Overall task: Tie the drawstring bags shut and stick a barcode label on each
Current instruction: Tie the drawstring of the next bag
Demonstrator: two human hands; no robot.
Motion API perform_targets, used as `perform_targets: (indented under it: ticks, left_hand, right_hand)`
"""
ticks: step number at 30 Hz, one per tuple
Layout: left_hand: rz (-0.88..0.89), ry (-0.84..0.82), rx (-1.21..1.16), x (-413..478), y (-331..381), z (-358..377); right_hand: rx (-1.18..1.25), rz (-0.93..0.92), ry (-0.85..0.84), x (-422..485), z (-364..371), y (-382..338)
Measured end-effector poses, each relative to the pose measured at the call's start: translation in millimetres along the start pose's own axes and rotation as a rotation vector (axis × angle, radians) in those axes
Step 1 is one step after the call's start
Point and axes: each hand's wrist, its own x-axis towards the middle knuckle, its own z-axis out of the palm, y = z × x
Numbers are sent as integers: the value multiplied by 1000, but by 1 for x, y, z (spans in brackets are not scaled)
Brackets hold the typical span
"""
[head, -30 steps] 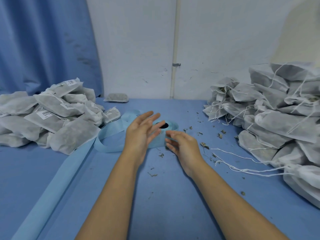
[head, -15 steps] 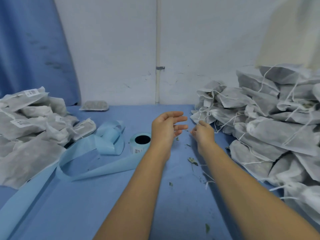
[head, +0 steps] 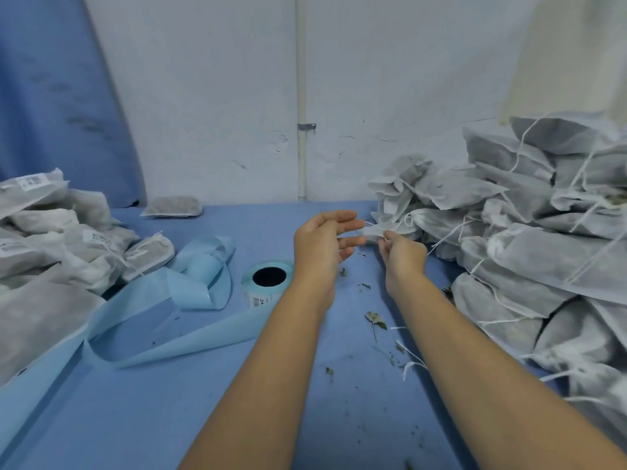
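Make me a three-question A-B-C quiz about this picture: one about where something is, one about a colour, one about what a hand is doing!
1. Where is the label roll?
A. on the table between the left pile and the right pile
B. on the wall
C. inside a box

2. What colour is the table?
A. red
B. blue
C. yellow

3. What is the right hand doing?
A. lying flat
B. holding scissors
C. pinching a drawstring bag at the right pile's edge

Answers:
1 A, the roll stands hole-up between the piles.
2 B, its cover is blue.
3 C, it nips the bag's white edge.
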Motion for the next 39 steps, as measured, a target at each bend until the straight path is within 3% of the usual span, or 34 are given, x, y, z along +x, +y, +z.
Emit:
perform_targets:
  ticks: [5, 10, 13, 18, 22, 26, 28, 31, 33, 37, 39]
  left_hand:
    - [8, 82, 60, -19, 0, -13]
    - [158, 68, 533, -45, -16, -35]
    - [225, 94, 634, -53, -18, -42]
    - [256, 35, 619, -64, -23, -49]
    - [308, 232, 421, -63, -8, -62]
    - [273, 303, 303, -59, 4, -78]
    - [240, 327, 276, -58, 6, -82]
    - [167, 347, 241, -54, 8, -87]
    - [117, 350, 170, -54, 8, -86]
    - [45, 354, -73, -57, 8, -79]
    - [38, 335, -24, -59, 6, -74]
  right_hand:
    - [194, 1, -149, -52, 2, -2]
    - [267, 42, -153, -95, -6, 0]
    - [201, 54, -119, -111, -18, 3]
    - [-269, -124, -67, -114, -33, 7]
    - [-669, -375, 10, -111, -40, 10]
    - [-589, -603, -26, -121, -37, 10]
    - [-484, -630, -204, -124, -32, 7]
    - [-444, -364, -657, -130, -27, 3]
    - [-465, -186, -762, -131, -25, 6]
    - [-175, 38, -591, -126, -25, 8]
    - [62, 144, -485, -124, -27, 5]
